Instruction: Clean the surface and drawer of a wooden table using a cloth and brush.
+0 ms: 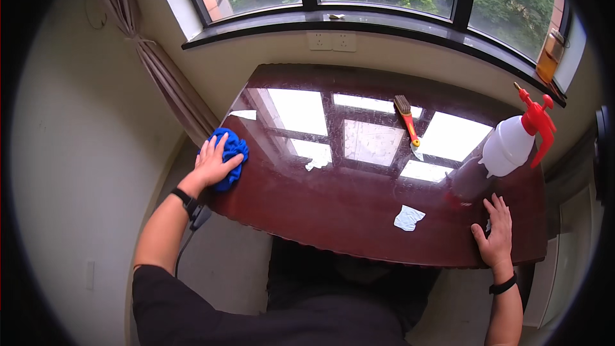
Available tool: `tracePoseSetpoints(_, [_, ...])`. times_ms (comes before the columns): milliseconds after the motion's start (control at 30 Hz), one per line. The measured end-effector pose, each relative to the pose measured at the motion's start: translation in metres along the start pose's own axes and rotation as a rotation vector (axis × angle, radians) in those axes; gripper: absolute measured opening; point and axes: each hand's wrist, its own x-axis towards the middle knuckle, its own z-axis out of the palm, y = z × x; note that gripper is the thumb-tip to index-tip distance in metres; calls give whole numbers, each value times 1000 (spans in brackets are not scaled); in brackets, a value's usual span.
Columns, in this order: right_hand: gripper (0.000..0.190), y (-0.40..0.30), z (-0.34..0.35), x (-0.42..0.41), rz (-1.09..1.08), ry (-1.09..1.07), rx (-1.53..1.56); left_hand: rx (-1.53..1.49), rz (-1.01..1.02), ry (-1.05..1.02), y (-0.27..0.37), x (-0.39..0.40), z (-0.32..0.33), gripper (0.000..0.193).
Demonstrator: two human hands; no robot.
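Observation:
My left hand [215,161] presses on a crumpled blue cloth [234,146] at the left edge of a glossy dark red wooden table [307,211]. Near the right front edge my right hand [496,235] rests with fingers apart, a small white scrap partly hidden beside it. Beyond that hand stands a white spray bottle [508,146] with a red pump head. A brush with a red and yellow handle [408,122] lies toward the back. One torn piece of white paper [409,217] lies near the front, another scrap [317,161] near the middle.
White scraps lie at the left edge [244,114] and under the brush handle [417,153]. A windowsill [384,24] runs behind the table and holds a jar of amber liquid [549,60] at right. A tied curtain [163,72] hangs at left; wall sockets [331,42] sit below the sill.

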Motion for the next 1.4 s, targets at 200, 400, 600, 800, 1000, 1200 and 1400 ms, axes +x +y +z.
tracePoseSetpoints(200, [78, -2, -1, -1, 10, -20, -25, 37, -84, -68, 46, 22, -9, 121])
tracePoseSetpoints(400, [78, -1, -2, 3, -10, -27, -29, 137, 229, -22, 112, 2, 17, 114])
tracePoseSetpoints(600, [77, 0, -1, -1, -4, -19, -21, 152, 703, -156, 230, -46, 29, 110])
tracePoseSetpoints(800, [76, -2, -1, -2, -5, -5, -7, 190, 894, -275, 287, -60, 27, 109])
tracePoseSetpoints(1000, [74, -6, -5, -2, -2, 19, 9, 73, 905, -84, 311, -33, 39, 92])
tracePoseSetpoints(1200, [75, -5, -5, -1, 37, -5, -1, 91, 775, -66, 282, 25, 38, 89])
tracePoseSetpoints(1400, [77, -5, -8, -3, 31, 7, 4, 112, 473, -34, 198, 77, 13, 93])
